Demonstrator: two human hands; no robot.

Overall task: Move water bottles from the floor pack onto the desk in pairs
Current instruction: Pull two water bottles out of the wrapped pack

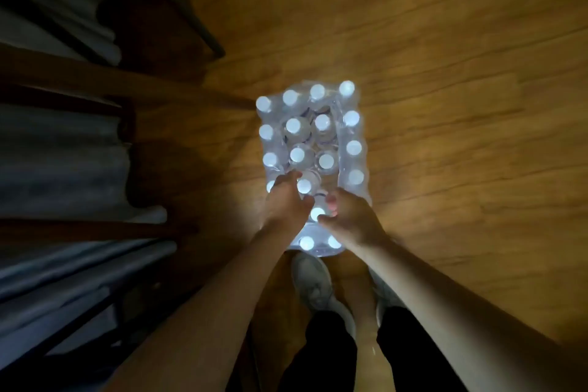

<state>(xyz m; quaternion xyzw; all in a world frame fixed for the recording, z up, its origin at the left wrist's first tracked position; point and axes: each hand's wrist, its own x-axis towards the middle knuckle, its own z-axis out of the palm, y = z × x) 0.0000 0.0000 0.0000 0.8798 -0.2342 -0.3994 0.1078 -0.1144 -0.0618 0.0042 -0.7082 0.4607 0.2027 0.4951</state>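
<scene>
A: How many bottles are in the pack (350, 137)?

B: I count twenty white caps showing; the hands cover part of the near end, so there may be more. Four caps run across the far end, and four across each of the next two rows.

A: Where does the pack sit?

B: On the wooden floor (445, 73), centre of view, with its long axis running from 6 to 12 o'clock, the far end tipped slightly toward 1. The bottles stand upright, caps pointing up at the camera. One white shoe (313, 283) is just below its near end; a second foot beside it is mostly hidden.

A: And the hands?

B: Two, both at the near end. The left hand (286, 200) has its fingers curled beside a capped bottle (304, 185) at its 2 o'clock, seemingly touching; a firm grip I cannot tell. The right hand (350, 216) has thumb and fingers closing around another bottle cap (316, 213) at its 9 o'clock.

A: Anything else?

B: Dark shelving with folded fabric (57, 153) at 9 o'clock.
</scene>
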